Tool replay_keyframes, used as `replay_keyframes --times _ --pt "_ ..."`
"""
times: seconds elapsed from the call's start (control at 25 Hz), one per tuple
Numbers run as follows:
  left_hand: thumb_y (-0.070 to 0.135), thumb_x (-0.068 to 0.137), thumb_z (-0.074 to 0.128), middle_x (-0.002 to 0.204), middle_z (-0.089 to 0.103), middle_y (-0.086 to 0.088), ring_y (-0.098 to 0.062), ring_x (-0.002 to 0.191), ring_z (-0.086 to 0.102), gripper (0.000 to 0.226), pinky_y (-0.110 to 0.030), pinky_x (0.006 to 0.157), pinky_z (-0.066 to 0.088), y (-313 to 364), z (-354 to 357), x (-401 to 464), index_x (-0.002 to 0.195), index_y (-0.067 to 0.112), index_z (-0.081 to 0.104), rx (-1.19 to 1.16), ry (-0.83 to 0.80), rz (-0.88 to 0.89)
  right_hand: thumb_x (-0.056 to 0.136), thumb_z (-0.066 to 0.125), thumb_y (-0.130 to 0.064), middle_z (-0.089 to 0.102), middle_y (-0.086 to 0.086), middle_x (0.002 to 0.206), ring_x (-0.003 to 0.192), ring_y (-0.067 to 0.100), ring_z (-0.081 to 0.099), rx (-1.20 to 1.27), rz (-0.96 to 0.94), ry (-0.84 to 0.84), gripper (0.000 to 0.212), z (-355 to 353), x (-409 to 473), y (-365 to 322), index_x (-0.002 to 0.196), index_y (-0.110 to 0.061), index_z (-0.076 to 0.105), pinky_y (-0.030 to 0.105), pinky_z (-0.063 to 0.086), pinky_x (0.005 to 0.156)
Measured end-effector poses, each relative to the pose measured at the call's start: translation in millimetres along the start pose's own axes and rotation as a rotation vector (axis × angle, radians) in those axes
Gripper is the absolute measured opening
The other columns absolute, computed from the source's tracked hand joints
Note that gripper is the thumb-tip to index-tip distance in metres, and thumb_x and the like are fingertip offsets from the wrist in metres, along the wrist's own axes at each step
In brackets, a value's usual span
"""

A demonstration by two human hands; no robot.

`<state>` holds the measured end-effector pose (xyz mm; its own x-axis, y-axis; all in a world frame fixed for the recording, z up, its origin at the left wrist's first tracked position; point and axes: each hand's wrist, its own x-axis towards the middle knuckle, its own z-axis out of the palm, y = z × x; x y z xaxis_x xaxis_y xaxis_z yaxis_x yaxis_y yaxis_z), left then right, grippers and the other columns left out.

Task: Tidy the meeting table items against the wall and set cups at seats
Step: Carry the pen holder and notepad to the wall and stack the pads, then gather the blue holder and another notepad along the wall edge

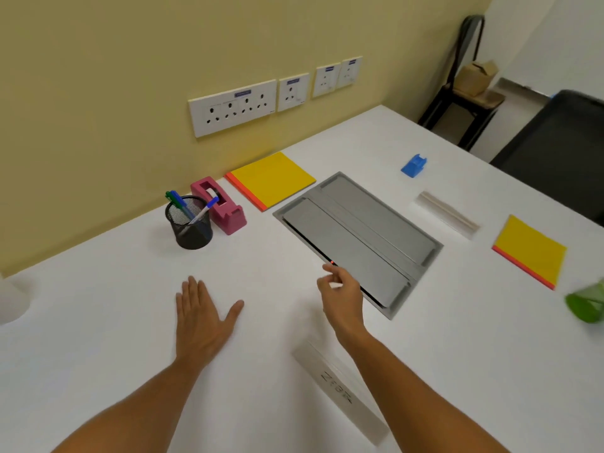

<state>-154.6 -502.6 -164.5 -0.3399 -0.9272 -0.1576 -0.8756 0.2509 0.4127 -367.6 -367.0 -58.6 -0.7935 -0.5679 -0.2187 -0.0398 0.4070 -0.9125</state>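
White worktop (98,322) against a yellow wall, a grey hatch (359,237) set into it. By the wall: yellow notepad (271,179), pink tape holder (220,206), mesh pen pot (191,223) holding pens (183,204). A second notepad (531,251) lies well apart. Green cup (586,304), blurred, cut off at right. Left hand (202,318) flat, fingers spread, empty; right hand (343,294) loosely curled, empty.
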Motion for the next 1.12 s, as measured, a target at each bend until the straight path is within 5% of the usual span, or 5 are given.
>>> replay_keyframes --times 0.24,0.44,0.76,1.12 --pt "0.066 0.094 0.040 0.167 -0.010 -0.013 -0.020 0.154 -0.011 0.100 -0.037 0.126 -0.005 19 -16 -103 0.157 0.001 -0.003 -0.102 -0.230 0.070 0.097 0.059 -0.020 0.066 -0.012 0.101 0.063 -0.002 0.060 -0.182 -0.046 0.013 0.022 -103 -100 6 0.112 -0.035 0.067 0.013 0.050 0.062" --pt "0.071 0.090 0.042 0.167 -0.013 -0.007 -0.018 0.154 -0.015 0.105 -0.037 0.126 -0.004 55 -21 -199 0.158 0.006 -0.005 -0.150 -0.236 0.265 0.097 0.061 -0.021 0.063 -0.017 0.105 0.073 0.005 0.062 -0.351 -0.049 0.011 0.023 -197 -193 20 0.115 -0.034 0.066 0.011 0.048 0.068" --pt "0.079 0.080 0.045 0.169 -0.001 0.006 -0.015 0.155 -0.002 0.103 -0.044 0.125 0.013 175 -44 -318 0.160 0.027 0.006 -0.348 -0.314 0.544 0.096 0.063 -0.019 0.065 -0.012 0.106 0.081 0.014 0.067 -0.094 0.096 0.319 0.027 -315 -346 67 0.119 -0.034 0.065 0.031 0.060 0.071" --pt "0.075 0.080 0.054 0.167 0.011 0.010 -0.009 0.154 0.008 0.102 -0.040 0.124 0.018 277 -32 -564 0.160 0.030 0.010 -0.548 -0.409 0.677 0.095 0.066 -0.023 0.068 -0.014 0.105 0.082 0.010 0.070 0.101 0.078 0.410 0.024 -471 -517 147 0.112 -0.040 0.067 0.027 0.058 0.073"
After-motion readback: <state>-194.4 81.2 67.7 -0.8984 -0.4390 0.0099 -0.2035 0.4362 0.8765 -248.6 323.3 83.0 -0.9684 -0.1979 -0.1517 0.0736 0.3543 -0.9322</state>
